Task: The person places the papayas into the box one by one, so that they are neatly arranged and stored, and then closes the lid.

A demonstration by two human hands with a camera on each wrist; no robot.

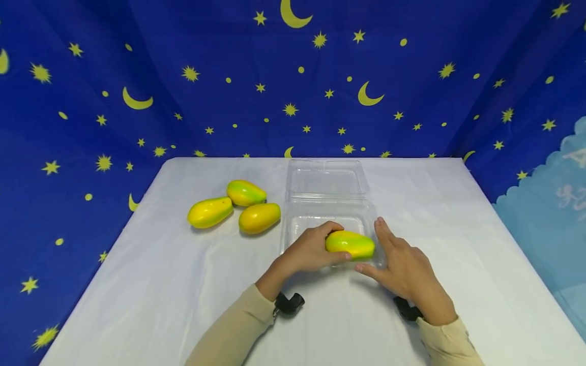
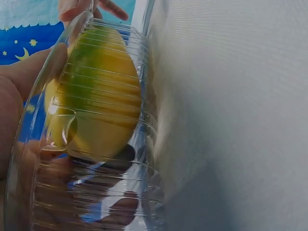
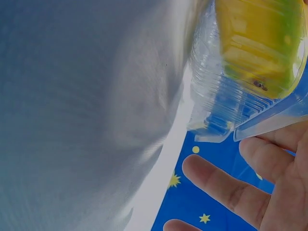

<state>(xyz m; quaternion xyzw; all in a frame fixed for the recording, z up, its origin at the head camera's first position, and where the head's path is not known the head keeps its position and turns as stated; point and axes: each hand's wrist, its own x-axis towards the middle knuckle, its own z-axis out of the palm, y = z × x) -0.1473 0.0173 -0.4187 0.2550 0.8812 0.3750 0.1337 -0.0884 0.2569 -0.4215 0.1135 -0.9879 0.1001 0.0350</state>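
A yellow-green papaya [image 1: 350, 245] lies low in the near right part of a clear plastic clamshell box [image 1: 284, 231]. My left hand [image 1: 313, 250] grips its left end, thumb on the near side and fingers at the far side. Through the ribbed wall in the left wrist view, the papaya [image 2: 103, 96] shows with curled fingers behind it. Beside the box's right wall, my right hand [image 1: 405, 267] has its fingers extended and holds nothing. In the right wrist view, fingers of that hand [image 3: 274, 187] touch or nearly touch the box rim.
Left of the box, three more papayas lie close together: one at the back [image 1: 246, 193], one at the left [image 1: 210, 212], one nearer the box [image 1: 259, 218]. The box's lid [image 1: 327, 180] lies folded open toward the back of the white-covered table [image 1: 151, 284]. A blue star-patterned cloth [image 1: 229, 101] hangs behind.
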